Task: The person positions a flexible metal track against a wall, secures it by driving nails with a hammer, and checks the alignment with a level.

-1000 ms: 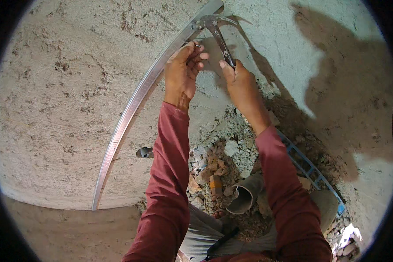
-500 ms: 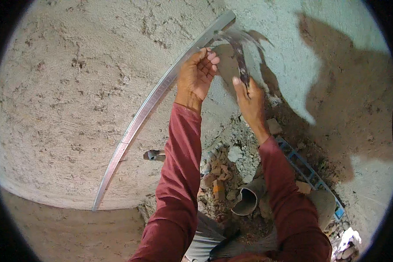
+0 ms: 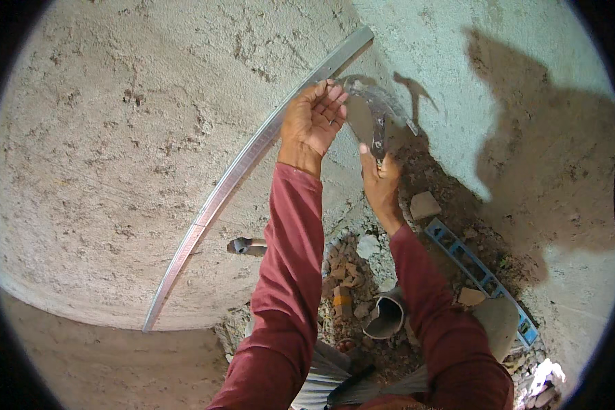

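Lighting: bright, hard daylight. Shadows: a large dark shadow on the plastered wall (image 3: 116,137) at two o'clock; a small sharp one beside the trowel (image 3: 379,113) at one o'clock. Glare: none. Distortion: fisheye; the straightedge (image 3: 246,164) bows; black vignette rings the rim. Focus: mostly sharp.

Rough plastered wall (image 3: 116,157) left of the long aluminium straightedge (image 3: 232,178) is lying open; brick rubble (image 3: 345,273), grey pipe (image 3: 384,316) and blue spirit level (image 3: 482,277) are crowding the floor below.
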A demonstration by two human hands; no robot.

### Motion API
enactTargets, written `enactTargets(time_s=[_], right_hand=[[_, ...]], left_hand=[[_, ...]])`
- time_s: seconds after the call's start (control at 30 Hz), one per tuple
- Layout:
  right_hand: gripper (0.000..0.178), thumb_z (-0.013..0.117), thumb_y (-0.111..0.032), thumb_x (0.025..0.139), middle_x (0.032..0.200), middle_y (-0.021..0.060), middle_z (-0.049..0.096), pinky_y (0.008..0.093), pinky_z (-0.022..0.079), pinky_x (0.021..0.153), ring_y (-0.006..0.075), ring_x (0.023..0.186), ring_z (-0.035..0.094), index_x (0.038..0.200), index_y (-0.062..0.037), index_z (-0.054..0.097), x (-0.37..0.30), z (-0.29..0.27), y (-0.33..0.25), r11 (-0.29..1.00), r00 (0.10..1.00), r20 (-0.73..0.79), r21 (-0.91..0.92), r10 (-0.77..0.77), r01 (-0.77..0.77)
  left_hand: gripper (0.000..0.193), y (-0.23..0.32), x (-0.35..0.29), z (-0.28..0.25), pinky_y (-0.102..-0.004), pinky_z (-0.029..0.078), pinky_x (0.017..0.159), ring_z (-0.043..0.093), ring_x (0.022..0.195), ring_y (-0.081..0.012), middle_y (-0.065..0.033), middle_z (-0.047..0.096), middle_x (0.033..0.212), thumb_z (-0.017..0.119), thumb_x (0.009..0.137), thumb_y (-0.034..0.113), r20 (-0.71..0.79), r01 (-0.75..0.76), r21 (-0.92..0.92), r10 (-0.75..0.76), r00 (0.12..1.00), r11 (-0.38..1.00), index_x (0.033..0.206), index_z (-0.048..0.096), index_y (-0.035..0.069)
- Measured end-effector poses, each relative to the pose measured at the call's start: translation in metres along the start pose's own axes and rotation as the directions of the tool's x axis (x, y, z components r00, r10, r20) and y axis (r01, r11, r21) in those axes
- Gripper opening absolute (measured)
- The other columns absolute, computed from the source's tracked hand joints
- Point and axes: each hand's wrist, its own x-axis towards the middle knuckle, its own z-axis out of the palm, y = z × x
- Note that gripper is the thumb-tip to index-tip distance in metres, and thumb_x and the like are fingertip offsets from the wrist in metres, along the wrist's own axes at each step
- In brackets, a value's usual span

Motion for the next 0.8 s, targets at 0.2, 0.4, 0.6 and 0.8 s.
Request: enactTargets(time_s=[0.2, 0.4, 0.6, 0.8], right_hand=[[0.026, 0.064, -0.023, 0.097, 0.066, 0.0123, 0.058, 0.0346, 0.043, 0.056, 0.0189, 0.058, 0.055, 0.092, 0.0025, 0.061, 0.002, 0.007, 0.007, 0.954, 0.945, -0.132, -0.038, -0.3, 0.297], [0.025, 0.064, -0.021, 0.096, 0.07, 0.0159, 0.061, 0.0359, 0.045, 0.058, 0.0245, 0.058, 0.057, 0.093, 0.0036, 0.061, 0.003, 0.011, 0.003, 0.952, 0.941, -0.145, -0.062, -0.306, 0.3], [0.022, 0.063, -0.018, 0.096, 0.069, 0.0122, 0.06, 0.0352, 0.046, 0.06, 0.0188, 0.06, 0.053, 0.094, 0.0035, 0.061, -0.001, 0.007, 0.006, 0.986, 0.984, -0.077, 0.026, -0.161, 0.163], [0.02, 0.061, -0.016, 0.098, 0.067, 0.0102, 0.058, 0.0334, 0.045, 0.057, 0.0156, 0.059, 0.053, 0.094, 0.0035, 0.062, 0.008, 0.017, 0.013, 0.933, 0.929, -0.12, -0.132, -0.35, 0.335]], left_hand=[[0.017, -0.001, -0.001, 0.006, -0.0455, 0.048, 0.089, 0.056, 0.088, -0.0237, -0.0076, 0.062, 0.094, 0.068, 0.09, 0.015, -0.032, 0.012, -0.027, -0.013, 0.999, 1.0, 0.102, 0.066, 0.003], [0.016, 0.0, 0.004, 0.002, -0.0471, 0.047, 0.092, 0.055, 0.088, -0.023, -0.0068, 0.06, 0.094, 0.066, 0.091, 0.013, 0.018, 0.035, -0.044, -0.034, 0.999, 0.998, 0.104, 0.065, 0.005], [0.012, 0.001, -0.003, 0.001, -0.0492, 0.045, 0.093, 0.053, 0.09, -0.0233, -0.0075, 0.056, 0.097, 0.065, 0.091, 0.012, 0.014, 0.011, -0.041, -0.011, 1.0, 0.999, 0.1, 0.065, 0.005], [0.014, 0.0, 0.005, 0.003, -0.0494, 0.046, 0.092, 0.055, 0.09, -0.0239, -0.0064, 0.059, 0.092, 0.066, 0.092, 0.014, -0.079, 0.021, -0.075, -0.027, 0.997, 0.997, 0.103, 0.065, 0.005]])
